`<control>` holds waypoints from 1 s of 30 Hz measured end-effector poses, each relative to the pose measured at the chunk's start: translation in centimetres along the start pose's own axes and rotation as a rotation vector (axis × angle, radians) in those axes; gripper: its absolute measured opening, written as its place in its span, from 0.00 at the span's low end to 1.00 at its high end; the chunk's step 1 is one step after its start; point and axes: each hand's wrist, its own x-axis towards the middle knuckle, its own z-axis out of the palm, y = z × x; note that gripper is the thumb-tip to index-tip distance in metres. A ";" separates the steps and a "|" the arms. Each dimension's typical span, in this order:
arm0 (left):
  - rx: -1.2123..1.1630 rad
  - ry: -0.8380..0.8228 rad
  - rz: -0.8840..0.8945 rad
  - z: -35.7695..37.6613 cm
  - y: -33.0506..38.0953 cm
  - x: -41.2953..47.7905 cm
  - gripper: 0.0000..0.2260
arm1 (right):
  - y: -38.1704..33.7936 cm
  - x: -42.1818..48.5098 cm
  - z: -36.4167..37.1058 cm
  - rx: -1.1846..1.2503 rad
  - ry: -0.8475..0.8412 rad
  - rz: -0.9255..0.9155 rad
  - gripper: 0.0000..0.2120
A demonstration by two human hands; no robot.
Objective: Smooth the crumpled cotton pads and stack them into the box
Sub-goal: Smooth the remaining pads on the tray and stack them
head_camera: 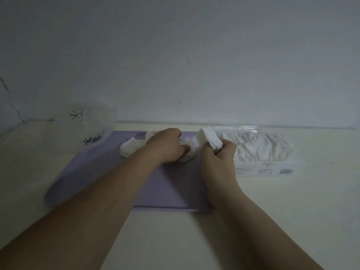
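Crumpled white cotton pads (129,146) lie at the far part of a purple mat (171,188). My left hand (167,148) rests on the pile, its fingers closed on a crumpled pad (185,143). My right hand (219,158) is just to the right, gripping a small stack of flattened pads (211,138) that stands up out of its fist. A clear box (272,169) lies right of the mat, filled with a row of white pads (259,147).
The mat and box sit on a cream table (175,240) against a white wall (175,55). A clear plastic bag with black markings (85,123) sits at the back left, beside the mat.
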 end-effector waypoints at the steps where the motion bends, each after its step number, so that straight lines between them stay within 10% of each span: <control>1: -0.045 -0.040 -0.004 -0.2 0.0 -0.1 0.19 | 0.0 0.0 0.0 0.000 0.004 -0.006 0.06; 10: -0.341 -0.027 0.080 -1.4 -3.1 -5.6 0.12 | -0.1 0.0 0.2 -0.055 -0.017 -0.006 0.06; 17: -1.288 -0.077 0.119 -1.2 -6.9 -9.0 0.07 | 0.3 -0.4 0.2 -0.156 -0.183 -0.046 0.11; 30: -1.187 0.093 0.065 0.4 -6.3 -9.5 0.06 | 0.0 -1.2 -0.1 -0.041 -0.437 0.014 0.10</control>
